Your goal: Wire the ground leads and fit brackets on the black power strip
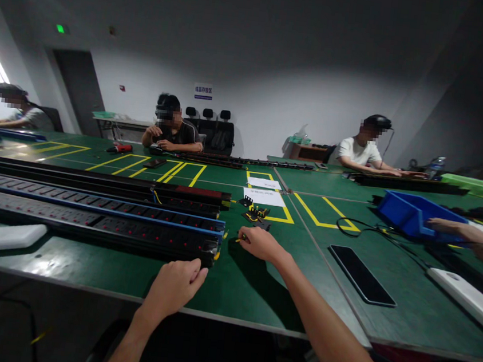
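My left hand [176,288] is curled closed at the table's front, just below the near end of a long black strip with red-dotted sockets [145,235]. What its fingers hold, if anything, is hidden. To the right of the strip ends, my right hand [257,244] is closed in a pinch, with a small yellow tip [239,239] showing at its fingertips. Behind that hand lie several small black and yellow parts [256,212]. A blue-edged strip [135,209] and further black strips lie parallel behind the nearest one, yellow bits at their ends.
A phone [362,274] and a white device [466,297] with a cable lie to the right. Another person's hand [448,227] reaches to a blue bin [411,213]. A white device [2,238] lies left. Paper sheets [263,197] lie ahead. Several people sit around the green table.
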{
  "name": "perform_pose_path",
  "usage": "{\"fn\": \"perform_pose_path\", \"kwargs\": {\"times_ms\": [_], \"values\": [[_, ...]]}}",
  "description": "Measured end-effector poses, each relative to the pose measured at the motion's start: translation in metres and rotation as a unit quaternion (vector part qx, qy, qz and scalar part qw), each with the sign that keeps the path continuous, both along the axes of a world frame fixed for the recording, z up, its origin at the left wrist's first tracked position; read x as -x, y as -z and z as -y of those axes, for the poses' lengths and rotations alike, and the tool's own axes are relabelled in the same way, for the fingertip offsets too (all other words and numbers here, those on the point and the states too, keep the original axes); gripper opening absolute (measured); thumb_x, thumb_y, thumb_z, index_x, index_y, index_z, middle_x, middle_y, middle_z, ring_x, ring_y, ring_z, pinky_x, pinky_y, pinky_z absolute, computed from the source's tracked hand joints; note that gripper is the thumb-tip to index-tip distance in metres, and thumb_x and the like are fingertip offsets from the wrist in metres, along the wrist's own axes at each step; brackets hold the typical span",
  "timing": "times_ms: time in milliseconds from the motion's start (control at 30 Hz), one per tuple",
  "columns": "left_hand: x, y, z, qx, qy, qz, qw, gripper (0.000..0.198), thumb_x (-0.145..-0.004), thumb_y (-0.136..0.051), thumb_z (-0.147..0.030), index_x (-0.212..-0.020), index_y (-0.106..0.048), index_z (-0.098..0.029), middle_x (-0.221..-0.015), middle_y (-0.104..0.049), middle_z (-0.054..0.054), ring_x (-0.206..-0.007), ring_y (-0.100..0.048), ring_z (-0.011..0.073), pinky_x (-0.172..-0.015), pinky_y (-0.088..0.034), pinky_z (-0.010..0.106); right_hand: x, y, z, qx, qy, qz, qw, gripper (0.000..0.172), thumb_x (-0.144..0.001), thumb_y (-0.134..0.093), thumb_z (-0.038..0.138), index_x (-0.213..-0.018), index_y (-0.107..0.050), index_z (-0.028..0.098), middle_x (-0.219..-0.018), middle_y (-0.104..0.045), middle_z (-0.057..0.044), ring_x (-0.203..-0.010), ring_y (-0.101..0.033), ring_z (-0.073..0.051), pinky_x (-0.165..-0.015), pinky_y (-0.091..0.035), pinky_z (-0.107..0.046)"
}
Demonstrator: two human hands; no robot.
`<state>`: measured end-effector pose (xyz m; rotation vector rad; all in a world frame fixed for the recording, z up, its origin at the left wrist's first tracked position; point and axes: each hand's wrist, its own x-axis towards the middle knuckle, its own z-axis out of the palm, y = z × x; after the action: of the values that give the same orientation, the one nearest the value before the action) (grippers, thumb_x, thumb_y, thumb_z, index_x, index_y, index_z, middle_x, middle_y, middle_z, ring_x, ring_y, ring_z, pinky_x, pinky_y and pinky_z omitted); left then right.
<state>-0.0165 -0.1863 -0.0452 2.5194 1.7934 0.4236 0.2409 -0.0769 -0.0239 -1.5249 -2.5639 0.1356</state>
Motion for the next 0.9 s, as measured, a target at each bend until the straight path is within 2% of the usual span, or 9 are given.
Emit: {"fn": "perform_pose_path", "kwargs": {"times_ms": [900], "values": [[0.0003, -0.0001, 0.0001, 0.007, 0.001, 0.006, 1.000, 0.033, -0.102, -0.043, -0.034, -0.071, -0.044, -0.022, -0.063, -0.057, -0.001, -0.060, -0.057, 0.0161, -0.060, -0.022, 0.032, -0.0009, 0.0025, -0.0020, 0.007, 0.001, -0.001, 1.000, 0.019, -0.094, -0.055, 0.024, -0.107, -0.068, 0.022, -0.098, -0.074, -0.007, -0.088, -0.068, -0.022, -0.071, -0.040, -0.027]]}}
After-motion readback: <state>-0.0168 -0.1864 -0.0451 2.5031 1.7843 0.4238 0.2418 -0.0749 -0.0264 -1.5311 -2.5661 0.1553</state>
